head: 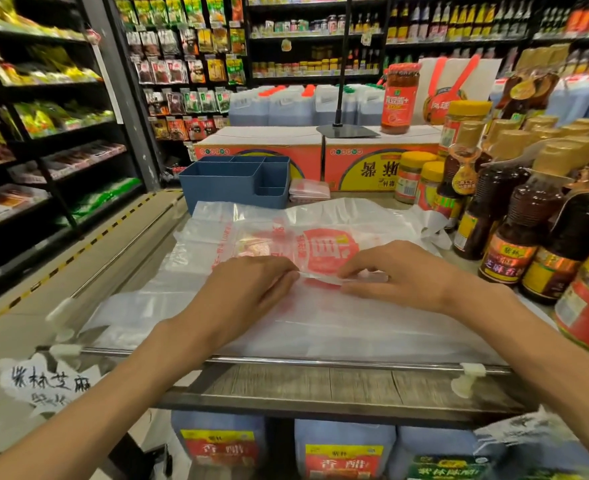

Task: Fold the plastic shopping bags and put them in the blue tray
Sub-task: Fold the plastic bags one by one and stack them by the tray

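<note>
A translucent white plastic shopping bag [286,233] with red print lies spread flat on the shelf top. My left hand [248,285] and my right hand [397,271] lie on its near half, and the fingertips of both pinch a raised fold of the plastic between them. The blue tray [217,188], with several compartments, stands behind the bag at the far left. A small stack of folded bags [308,190] lies just right of the tray.
Dark sauce bottles [515,216] and yellow-lidded jars [411,178] crowd the right side. Red cartons [355,161] stand behind the tray, bearing a black stand [346,129] and a red jar [398,98]. A metal rail [321,362] edges the shelf front. An aisle runs on the left.
</note>
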